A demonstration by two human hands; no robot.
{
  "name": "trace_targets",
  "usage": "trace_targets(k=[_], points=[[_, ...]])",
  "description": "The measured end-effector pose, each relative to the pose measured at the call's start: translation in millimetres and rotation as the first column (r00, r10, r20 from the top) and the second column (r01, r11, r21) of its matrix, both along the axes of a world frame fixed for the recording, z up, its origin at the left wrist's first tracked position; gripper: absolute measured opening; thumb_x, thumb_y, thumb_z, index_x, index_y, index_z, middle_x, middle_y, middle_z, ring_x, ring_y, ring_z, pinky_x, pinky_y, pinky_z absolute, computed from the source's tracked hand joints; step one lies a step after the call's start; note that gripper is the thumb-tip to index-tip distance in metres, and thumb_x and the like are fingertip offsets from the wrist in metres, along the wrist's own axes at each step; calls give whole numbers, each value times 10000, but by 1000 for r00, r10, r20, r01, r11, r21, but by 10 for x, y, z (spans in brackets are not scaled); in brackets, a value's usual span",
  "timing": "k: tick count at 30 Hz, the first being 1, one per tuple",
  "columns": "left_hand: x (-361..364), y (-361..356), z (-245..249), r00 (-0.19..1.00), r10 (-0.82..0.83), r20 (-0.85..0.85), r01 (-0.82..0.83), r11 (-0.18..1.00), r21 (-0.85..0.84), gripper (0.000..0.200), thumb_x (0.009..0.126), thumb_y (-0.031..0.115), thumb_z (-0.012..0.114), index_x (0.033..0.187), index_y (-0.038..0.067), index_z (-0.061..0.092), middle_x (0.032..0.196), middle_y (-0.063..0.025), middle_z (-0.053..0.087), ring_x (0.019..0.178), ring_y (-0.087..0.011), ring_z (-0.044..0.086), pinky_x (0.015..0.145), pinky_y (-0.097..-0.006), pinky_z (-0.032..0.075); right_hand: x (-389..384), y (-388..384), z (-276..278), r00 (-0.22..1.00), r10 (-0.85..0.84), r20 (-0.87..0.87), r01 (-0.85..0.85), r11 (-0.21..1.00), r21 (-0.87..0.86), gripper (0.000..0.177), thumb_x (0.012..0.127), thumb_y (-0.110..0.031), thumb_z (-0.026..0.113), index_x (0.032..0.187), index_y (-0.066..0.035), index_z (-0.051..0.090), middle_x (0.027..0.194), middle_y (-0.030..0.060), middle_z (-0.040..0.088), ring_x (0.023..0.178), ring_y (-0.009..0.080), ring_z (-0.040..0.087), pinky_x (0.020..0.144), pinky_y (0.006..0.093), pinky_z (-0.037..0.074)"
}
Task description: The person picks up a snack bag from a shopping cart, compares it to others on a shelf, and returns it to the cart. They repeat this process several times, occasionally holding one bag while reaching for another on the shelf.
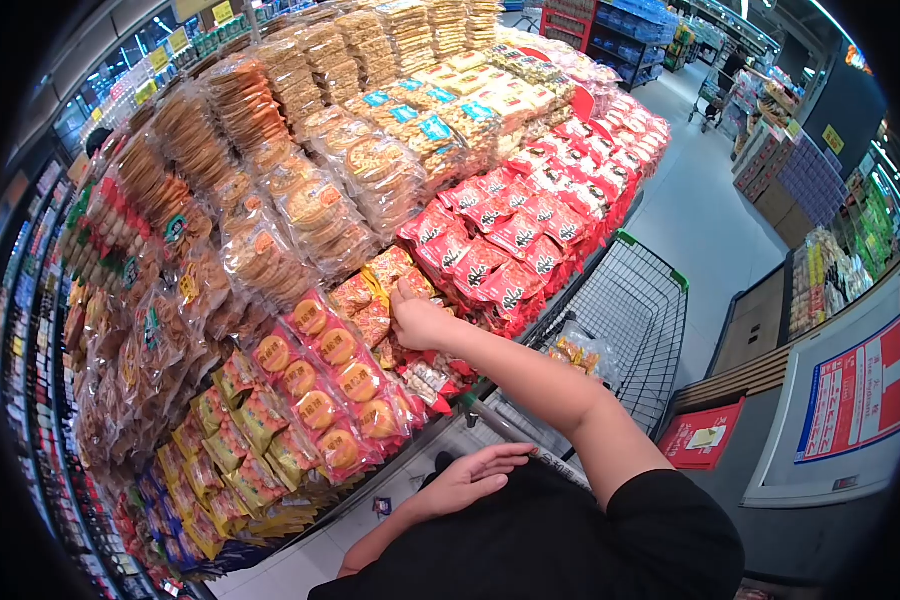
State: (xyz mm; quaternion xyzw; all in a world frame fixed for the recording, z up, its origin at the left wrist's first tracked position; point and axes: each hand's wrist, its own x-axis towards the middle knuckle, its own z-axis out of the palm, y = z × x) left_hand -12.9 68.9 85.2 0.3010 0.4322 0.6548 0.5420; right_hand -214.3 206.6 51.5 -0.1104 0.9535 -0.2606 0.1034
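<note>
Head view: the right hand [420, 318] touches golden packets [388, 268] between red packets [500, 235] and pink packs [335, 375] near the display's edge [355, 495]; I cannot tell if its grip is closed. The left hand [467, 482], grip open, hovers near the cart [635, 330].

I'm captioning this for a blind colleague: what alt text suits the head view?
A person's right hand reaches among stacked bagged snacks in a supermarket, fingers at small yellow-and-orange packets. The left hand is open near the handle of a wire cart with a clear bag inside.
</note>
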Motion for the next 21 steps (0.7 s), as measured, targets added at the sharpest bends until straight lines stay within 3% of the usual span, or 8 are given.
trace_targets(k=[1, 4, 8, 11, 15, 17, 20, 21], points=[[1, 3, -2, 1000, -6, 0, 6, 1000, -2, 508, 1018, 116, 491, 1489, 18, 329, 1544, -102, 353, 1407, -218, 376, 1161, -367, 304, 109, 10, 209, 998, -59, 37, 58, 998, 27, 660, 844, -160, 593, 1346, 185, 342, 1476, 363, 329, 1194, 471, 552, 1030, 525, 432], [-6, 23, -34, 1000, -10, 1, 10, 1000, 4, 504, 1018, 117, 491, 1486, 16, 334, 1545, -97, 355, 1405, -216, 378, 1159, -366, 305, 258, -4, 300, 987, -133, -89, 150, 965, 214, 648, 802, -141, 605, 1338, 161, 398, 1473, 324, 369, 1195, 433, 559, 961, 507, 475], [12, 57, -76, 1000, -14, 19, 14, 1000, -13, 501, 1020, 119, 491, 1484, 15, 336, 1543, -98, 355, 1404, -216, 379, 1160, -366, 303, 194, -5, 68, 972, -129, -198, 194, 914, 358, 653, 801, -138, 604, 1356, 153, 421, 1491, 330, 340, 1376, 400, 377, 1091, 467, 371], [20, 86, -82, 1000, -22, 19, 22, 1000, -11, 499, 1022, 124, 493, 1484, 15, 337, 1539, -98, 358, 1403, -215, 380, 1159, -366, 303, 60, 23, -288, 958, -131, -253, 199, 943, 265, 655, 814, -140, 572, 1364, 171, 398, 1473, 339, 356, 1390, 427, 355, 1132, 477, 323], [23, 108, -115, 1000, -23, 19, 23, 1000, -16, 497, 1025, 134, 496, 1482, 16, 340, 1535, -96, 363, 1403, -216, 380, 1155, -365, 309, 197, -4, 1, 964, -150, -222, 193, 963, 187, 634, 806, -100, 563, 1369, 148, 406, 1476, 311, 372, 1408, 421, 337, 1145, 484, 309], [16, 125, -118, 999, -23, 26, 23, 999, -27, 496, 1025, 133, 495, 1482, 15, 340, 1534, -96, 364, 1402, -216, 381, 1154, -365, 310, 294, -48, 98, 898, 72, -433, -5, 988, 153, 585, 801, -84, 569, 1347, 90, 454, 1464, 259, 420, 1386, 387, 392, 1133, 465, 343], [28, 138, -101, 999, -23, 38, 24, 998, -50, 495, 1025, 130, 494, 1482, 16, 341, 1530, -96, 367, 1400, -216, 383, 1152, -363, 312, 203, -144, 22, 904, 221, -367, -160, 969, 189, 564, 810, -74, 570, 1351, 55, 478, 1470, 216, 441, 1367, 340, 434, 1132, 437, 344], [24, 144, -95, 999, -23, 36, 25, 998, -57, 494, 1026, 129, 494, 1482, 16, 342, 1528, -96, 370, 1399, -215, 385, 1151, -362, 313, 166, -160, -16, 835, 235, -498, -149, 967, 206, 452, 798, -93, 592, 1224, 56, 562, 1316, 201, 565, 1246, 322, 541, 1032, 414, 445]])
